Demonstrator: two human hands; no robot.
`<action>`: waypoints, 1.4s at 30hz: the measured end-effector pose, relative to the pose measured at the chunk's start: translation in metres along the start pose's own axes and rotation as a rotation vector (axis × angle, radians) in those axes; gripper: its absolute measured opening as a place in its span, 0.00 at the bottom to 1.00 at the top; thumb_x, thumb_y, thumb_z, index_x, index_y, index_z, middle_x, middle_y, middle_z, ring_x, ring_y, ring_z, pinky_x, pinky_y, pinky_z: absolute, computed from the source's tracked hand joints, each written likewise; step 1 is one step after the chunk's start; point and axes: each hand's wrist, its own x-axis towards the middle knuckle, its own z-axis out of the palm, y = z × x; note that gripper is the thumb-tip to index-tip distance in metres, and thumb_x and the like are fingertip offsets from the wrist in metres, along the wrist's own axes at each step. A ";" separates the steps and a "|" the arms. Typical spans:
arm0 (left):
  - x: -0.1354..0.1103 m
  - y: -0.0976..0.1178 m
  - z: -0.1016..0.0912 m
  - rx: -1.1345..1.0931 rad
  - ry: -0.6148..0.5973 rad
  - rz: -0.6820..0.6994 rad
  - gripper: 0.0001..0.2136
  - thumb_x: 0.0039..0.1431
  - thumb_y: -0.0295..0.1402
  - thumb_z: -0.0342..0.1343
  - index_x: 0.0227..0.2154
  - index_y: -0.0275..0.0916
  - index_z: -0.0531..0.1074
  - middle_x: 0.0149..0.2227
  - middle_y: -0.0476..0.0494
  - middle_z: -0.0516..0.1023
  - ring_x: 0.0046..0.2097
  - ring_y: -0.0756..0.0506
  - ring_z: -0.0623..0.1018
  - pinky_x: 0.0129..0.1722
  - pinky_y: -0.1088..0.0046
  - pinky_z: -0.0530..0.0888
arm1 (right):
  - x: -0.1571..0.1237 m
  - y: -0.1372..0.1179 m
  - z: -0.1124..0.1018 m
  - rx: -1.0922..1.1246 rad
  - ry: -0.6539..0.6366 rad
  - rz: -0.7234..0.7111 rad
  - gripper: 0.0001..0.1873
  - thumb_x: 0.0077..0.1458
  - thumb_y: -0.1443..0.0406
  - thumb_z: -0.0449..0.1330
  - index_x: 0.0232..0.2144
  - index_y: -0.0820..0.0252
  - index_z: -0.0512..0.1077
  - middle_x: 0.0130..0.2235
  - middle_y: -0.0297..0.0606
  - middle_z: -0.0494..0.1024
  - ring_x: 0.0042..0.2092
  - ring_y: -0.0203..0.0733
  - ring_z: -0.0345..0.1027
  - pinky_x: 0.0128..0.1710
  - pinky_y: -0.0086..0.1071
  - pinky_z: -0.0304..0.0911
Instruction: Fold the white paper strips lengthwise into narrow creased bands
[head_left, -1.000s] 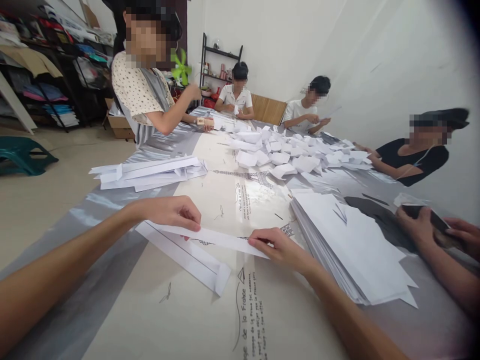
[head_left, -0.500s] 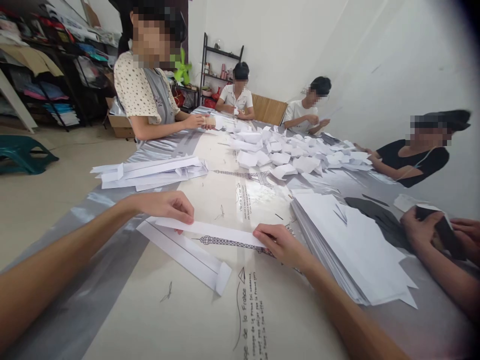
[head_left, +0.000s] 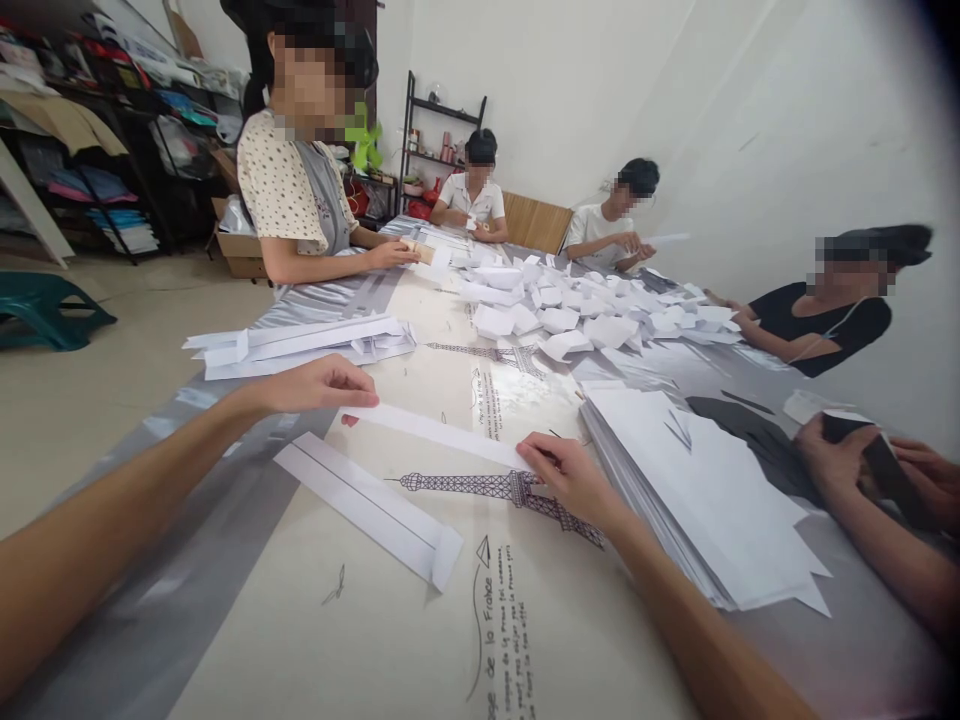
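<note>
A narrow white paper strip (head_left: pixel 439 437) is stretched between my two hands above the table. My left hand (head_left: pixel 330 385) pinches its left end, the thumb on the upper side. At the right end my right hand (head_left: pixel 566 475) grips it with bent fingers. Below the strip, a folded white paper piece (head_left: pixel 367 510) lies slanted on the printed tablecloth (head_left: pixel 360 640). It has a lengthwise line down its middle and a small flap turned up at its lower right end.
Folded paper strips (head_left: pixel 300 345) lie beyond my left hand. A large stack of white sheets (head_left: pixel 682 490) stands at right. A heap of folded papers (head_left: pixel 577 300) covers the far middle. Several people sit or stand around the table; another person's hand (head_left: pixel 836 450) holds a dark object.
Both hands have lifted the strip up and away from the folded piece, which now lies uncovered. At left, the standing person's hands have shifted slightly.
</note>
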 end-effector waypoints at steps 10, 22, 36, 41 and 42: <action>0.001 -0.009 -0.002 -0.033 0.147 -0.024 0.18 0.64 0.45 0.57 0.23 0.38 0.71 0.24 0.49 0.69 0.28 0.50 0.70 0.28 0.77 0.67 | 0.000 -0.004 -0.001 0.076 0.002 0.026 0.21 0.70 0.54 0.51 0.25 0.56 0.62 0.24 0.29 0.61 0.25 0.36 0.54 0.26 0.32 0.53; 0.005 0.013 0.008 -0.065 -0.144 -0.021 0.13 0.64 0.43 0.58 0.32 0.39 0.78 0.29 0.47 0.77 0.31 0.49 0.73 0.33 0.76 0.69 | -0.004 -0.014 0.005 0.302 -0.140 0.113 0.15 0.67 0.55 0.58 0.32 0.56 0.75 0.26 0.34 0.75 0.26 0.37 0.68 0.26 0.32 0.62; 0.008 0.011 0.020 0.224 -0.029 0.041 0.13 0.66 0.43 0.56 0.44 0.41 0.79 0.44 0.43 0.81 0.43 0.44 0.78 0.43 0.73 0.70 | -0.002 -0.012 0.003 0.335 0.009 0.092 0.15 0.64 0.52 0.61 0.41 0.56 0.79 0.25 0.33 0.74 0.26 0.38 0.67 0.28 0.34 0.67; 0.018 0.020 0.049 0.486 0.015 0.205 0.12 0.71 0.38 0.53 0.53 0.46 0.75 0.50 0.44 0.80 0.49 0.43 0.79 0.46 0.71 0.69 | -0.002 -0.013 0.006 0.366 0.076 0.098 0.16 0.63 0.53 0.62 0.44 0.56 0.80 0.26 0.34 0.76 0.25 0.38 0.67 0.29 0.35 0.67; 0.019 0.021 0.052 0.521 0.039 0.217 0.13 0.71 0.38 0.53 0.53 0.47 0.75 0.50 0.44 0.80 0.48 0.42 0.79 0.46 0.71 0.69 | -0.002 -0.014 0.006 0.365 0.080 0.097 0.16 0.63 0.53 0.62 0.44 0.56 0.80 0.26 0.34 0.76 0.25 0.38 0.67 0.29 0.35 0.67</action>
